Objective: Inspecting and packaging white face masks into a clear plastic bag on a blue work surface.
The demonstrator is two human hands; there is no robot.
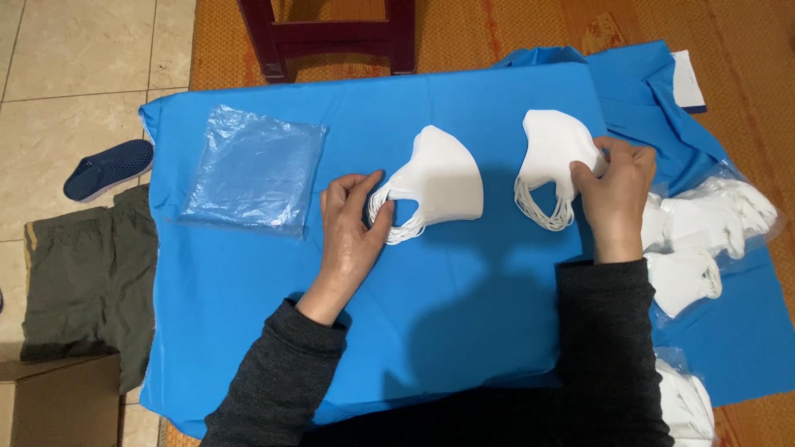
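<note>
Two stacks of white face masks lie on a blue cloth (464,281). My left hand (352,223) rests on the cloth with its fingers on the ear loops of the left mask stack (443,178). My right hand (614,186) pinches the right edge of the right mask stack (553,149), whose loops hang toward me. A pile of clear plastic bags (255,170) lies flat to the left of my left hand.
More white masks in clear plastic (704,228) sit at the right edge, with another bundle (687,406) at the bottom right. Dark red chair legs (331,37) stand beyond the cloth. A blue shoe (108,168), olive garment (87,273) and cardboard box (58,401) lie left.
</note>
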